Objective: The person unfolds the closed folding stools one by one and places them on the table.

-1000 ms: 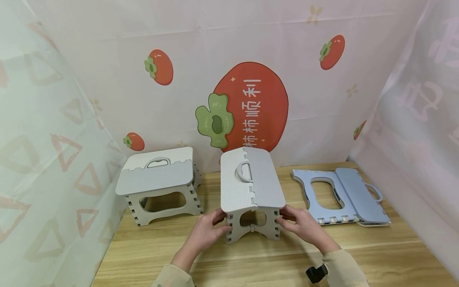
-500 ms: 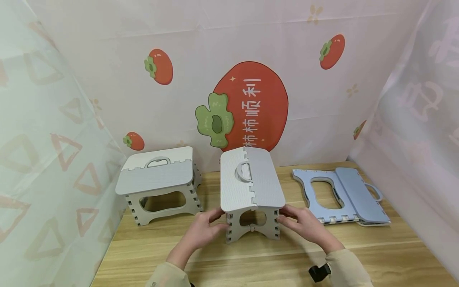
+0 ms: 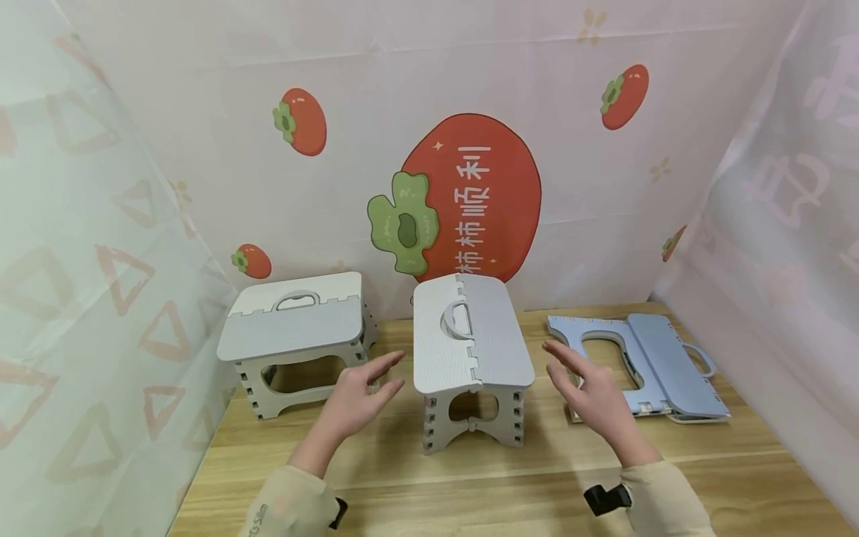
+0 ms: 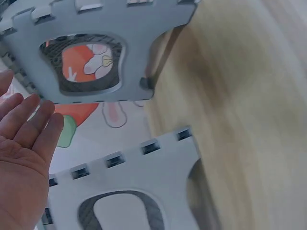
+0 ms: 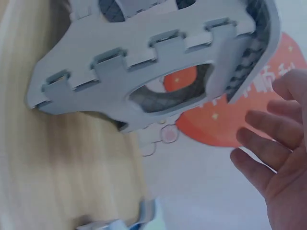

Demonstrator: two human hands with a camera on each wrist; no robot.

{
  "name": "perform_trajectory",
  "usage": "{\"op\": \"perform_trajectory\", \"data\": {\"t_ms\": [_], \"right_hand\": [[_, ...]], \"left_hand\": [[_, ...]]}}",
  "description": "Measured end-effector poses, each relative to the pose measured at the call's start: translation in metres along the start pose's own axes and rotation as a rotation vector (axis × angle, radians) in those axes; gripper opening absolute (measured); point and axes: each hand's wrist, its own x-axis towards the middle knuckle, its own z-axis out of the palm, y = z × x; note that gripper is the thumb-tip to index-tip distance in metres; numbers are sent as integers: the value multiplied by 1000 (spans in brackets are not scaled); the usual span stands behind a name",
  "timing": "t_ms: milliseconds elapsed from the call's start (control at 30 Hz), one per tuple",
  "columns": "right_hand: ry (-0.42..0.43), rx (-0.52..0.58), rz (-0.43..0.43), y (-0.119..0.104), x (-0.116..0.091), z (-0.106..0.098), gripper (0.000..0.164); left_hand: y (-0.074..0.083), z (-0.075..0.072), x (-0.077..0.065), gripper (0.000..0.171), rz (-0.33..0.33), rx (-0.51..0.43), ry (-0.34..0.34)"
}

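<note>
A grey-white folding stool [image 3: 443, 339] stands unfolded at mid-table, its two-panel top slightly bent along the seam and a loop handle in the middle. Left of it hovers my left hand [image 3: 352, 399], fingers extended and apart from the stool. On the other side, my right hand [image 3: 593, 391] is likewise raised with fingers spread, holding nothing. The left wrist view shows the left palm [image 4: 21, 163] beside two stool sides. In the right wrist view the right hand's fingers [image 5: 268, 143] are clear of the stool's side frame [image 5: 110, 72].
Another grey-white folding stool [image 3: 291, 328] stands unfolded at the left. A blue folding stool [image 3: 678, 365] lies partly folded on the wooden table [image 3: 470, 492] at the right, partly behind the right hand. Printed curtains [image 3: 201, 149] enclose the back and sides.
Both hands have let go of the middle stool's near legs and moved outward and up, away from it. The stools stay where they were.
</note>
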Motion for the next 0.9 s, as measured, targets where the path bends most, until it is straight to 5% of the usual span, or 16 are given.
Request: {"op": "perform_trajectory", "data": {"t_ms": [233, 367, 900], "right_hand": [[122, -99, -247, -20, 12, 0, 48], [112, -138, -341, -35, 18, 3, 52], [-76, -182, -323, -55, 36, 14, 60]], "left_hand": [[9, -13, 20, 45, 52, 103, 24], [17, -16, 32, 48, 58, 134, -1], [38, -1, 60, 60, 85, 186, -124]]}}
